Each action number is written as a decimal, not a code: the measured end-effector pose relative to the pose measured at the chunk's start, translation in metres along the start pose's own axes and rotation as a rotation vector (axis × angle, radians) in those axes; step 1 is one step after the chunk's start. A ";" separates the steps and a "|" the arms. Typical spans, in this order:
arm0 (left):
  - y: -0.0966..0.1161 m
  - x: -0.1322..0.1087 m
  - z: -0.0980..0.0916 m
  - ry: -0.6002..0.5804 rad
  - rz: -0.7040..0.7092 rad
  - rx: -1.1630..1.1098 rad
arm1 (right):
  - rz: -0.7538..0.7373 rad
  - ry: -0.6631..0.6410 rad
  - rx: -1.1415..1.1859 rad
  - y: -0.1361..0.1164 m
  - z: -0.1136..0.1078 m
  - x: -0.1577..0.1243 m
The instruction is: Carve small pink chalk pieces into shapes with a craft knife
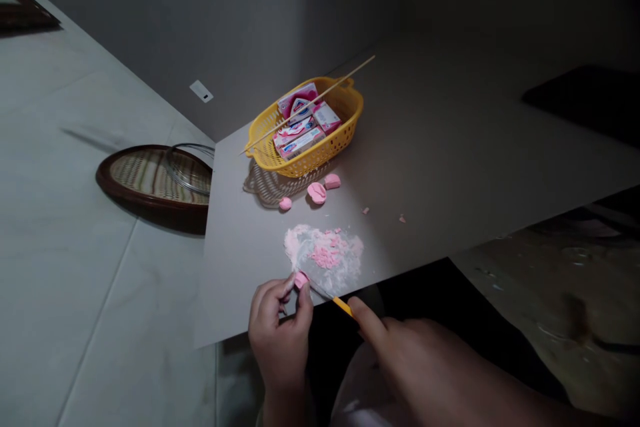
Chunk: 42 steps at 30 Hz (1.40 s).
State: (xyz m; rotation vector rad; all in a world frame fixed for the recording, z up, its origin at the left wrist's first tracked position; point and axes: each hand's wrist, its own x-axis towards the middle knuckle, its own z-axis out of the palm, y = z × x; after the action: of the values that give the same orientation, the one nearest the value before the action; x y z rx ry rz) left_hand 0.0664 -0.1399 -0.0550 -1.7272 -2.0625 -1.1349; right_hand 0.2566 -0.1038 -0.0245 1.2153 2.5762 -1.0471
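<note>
Left hand (280, 337): fingers and thumb pinched narrow on a piece of pink soap (301, 279).

Right hand (415, 360): fingers curled closed around a yellow-handled knife (343, 307), thin blade reaching to the soap piece.

Grey board (450, 147), under both hands: a heap of pink-and-white soap shavings (324, 257) lies just ahead of the hands, between them and the items beyond. Three carved pink soap chunks (317, 193) sit further on, beside a yellow plastic basket (345, 95). The basket holds pink-and-white boxes (300, 143), with a wooden skewer (353, 73) laid across its rim.

Left of board, on the tiled floor (75, 227): a round woven tray with dark rim (117, 183), a loop of thin wire (190, 167) resting on it.
</note>
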 end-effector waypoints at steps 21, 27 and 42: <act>0.017 -0.002 -0.023 -0.102 -0.749 -0.549 | -0.012 0.121 0.257 0.023 0.001 -0.012; 0.021 0.006 -0.031 -0.176 -0.877 -0.762 | -0.070 0.172 0.282 0.026 0.006 -0.015; 0.007 0.010 -0.021 -0.316 -0.327 -0.091 | -0.064 0.156 0.215 0.024 0.005 -0.015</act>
State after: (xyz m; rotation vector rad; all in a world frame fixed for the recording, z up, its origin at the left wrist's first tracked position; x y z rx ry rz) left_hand 0.0637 -0.1470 -0.0320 -1.7486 -2.5993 -1.1135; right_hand 0.2829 -0.1057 -0.0359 1.3188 2.6904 -1.3227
